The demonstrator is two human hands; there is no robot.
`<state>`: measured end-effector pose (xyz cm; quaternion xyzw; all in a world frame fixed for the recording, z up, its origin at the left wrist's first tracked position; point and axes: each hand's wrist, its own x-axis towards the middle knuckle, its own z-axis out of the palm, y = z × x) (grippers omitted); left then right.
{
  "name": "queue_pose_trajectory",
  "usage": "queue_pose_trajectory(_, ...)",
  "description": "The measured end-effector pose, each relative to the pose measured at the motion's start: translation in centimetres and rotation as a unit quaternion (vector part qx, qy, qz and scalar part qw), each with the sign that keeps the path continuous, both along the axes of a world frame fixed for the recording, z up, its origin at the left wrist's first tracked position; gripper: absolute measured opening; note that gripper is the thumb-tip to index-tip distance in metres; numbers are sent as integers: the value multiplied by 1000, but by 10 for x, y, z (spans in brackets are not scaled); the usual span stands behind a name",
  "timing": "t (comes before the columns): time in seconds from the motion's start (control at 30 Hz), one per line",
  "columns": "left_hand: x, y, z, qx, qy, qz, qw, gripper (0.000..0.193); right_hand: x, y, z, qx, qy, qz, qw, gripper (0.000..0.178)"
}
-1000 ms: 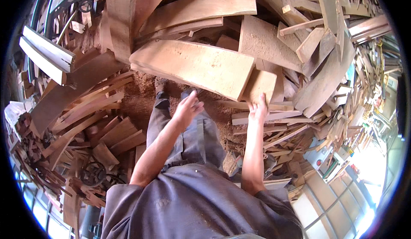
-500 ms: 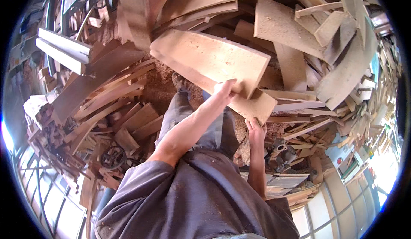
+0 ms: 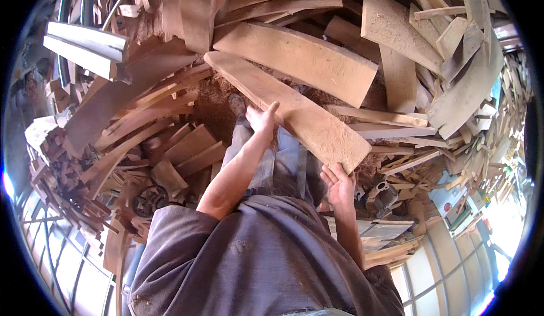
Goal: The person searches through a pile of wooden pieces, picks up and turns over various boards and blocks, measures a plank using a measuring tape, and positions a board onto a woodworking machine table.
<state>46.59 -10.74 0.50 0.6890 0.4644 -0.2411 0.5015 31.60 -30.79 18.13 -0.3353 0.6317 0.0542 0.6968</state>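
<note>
A long, tapering wooden board (image 3: 306,118) slants in front of me, its wide end toward the lower right. My left hand (image 3: 262,120) holds its near long edge around the middle, thumb up against the wood and the other fingers partly hidden. At the wide end, my right hand (image 3: 341,187) supports the near corner, palm turned up and fingertips against the edge. Just beyond lies a second, similar board (image 3: 300,58), curved along its far side and apart from both hands.
Large curved offcuts (image 3: 399,33) pile up ahead and to the right. More stacked planks (image 3: 133,118) and a dark handwheel (image 3: 151,201) are at the left. At the right stand a metal machine part (image 3: 381,198) and a pale box-like machine (image 3: 453,205). Sawdust (image 3: 218,109) covers the ground.
The two boards overlapped in my hands; now the upper one lies farther away, released. My left hand has moved left and down onto the remaining board's edge. My right hand has shifted slightly nearer.
</note>
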Motion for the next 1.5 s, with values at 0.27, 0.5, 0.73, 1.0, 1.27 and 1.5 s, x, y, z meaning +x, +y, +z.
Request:
queue_pose_trajectory(0.27, -39, 56, -44, -291, 100, 269, 913, 46, -7, 86, 47, -38, 3, 148, 988, 37)
queue_pose_trajectory(0.5, -41, 129, 27, -353, 89, 326, 872, 44, -27, 119, 76, -123, -209, 142, 960, 61)
queue_pose_trajectory(0.73, -42, 196, 74, -423, 103, 218, 874, 47, 23, 188, 182, -524, -252, 749, 318, 80)
queue_pose_trajectory(1.0, -38, 251, 159, -488, 20, 119, 865, 58, 58, 227, 229, -615, -259, 699, 257, 48)
queue_pose_trajectory(1.27, -98, 396, 29, -338, -128, 286, 887, 57, 210, 227, 167, -553, -226, 615, 514, 50)
queue_pose_trajectory(1.5, -287, 442, -68, -155, -42, 402, 902, 17, 299, 199, 148, -537, -226, 641, 500, 54)
